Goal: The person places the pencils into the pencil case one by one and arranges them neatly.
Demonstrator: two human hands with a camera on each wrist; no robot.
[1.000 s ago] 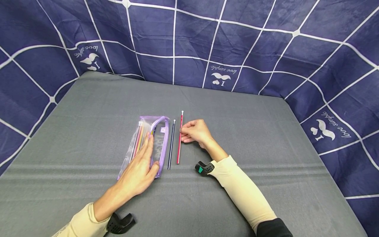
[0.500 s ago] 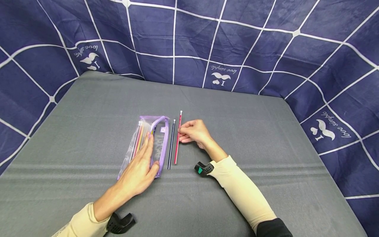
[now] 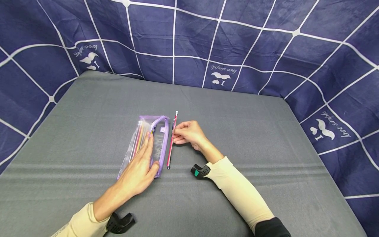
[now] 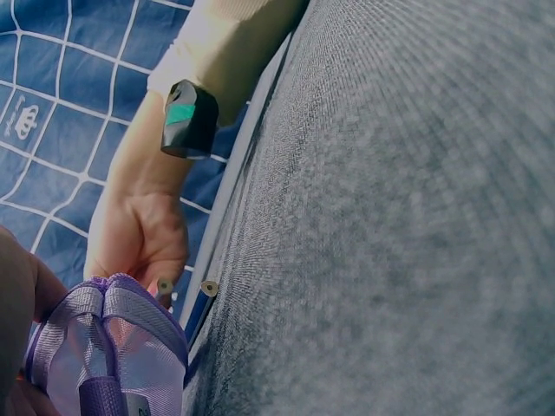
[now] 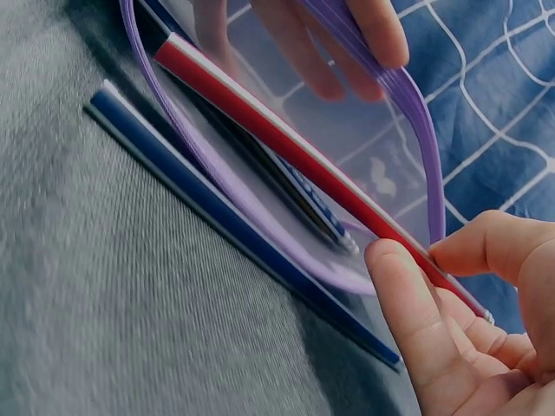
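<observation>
Right hand [image 3: 187, 134] grip pinches red pencil [image 3: 171, 140] over blue pencil [image 5: 225, 212]; left hand [image 3: 138, 170] flat, fingers straight, on purple pouch [image 3: 161, 144].

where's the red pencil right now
In the head view the red pencil sits mid-table, pinched by the right hand, lying over the dark blue pencil beside the purple pouch.
</observation>
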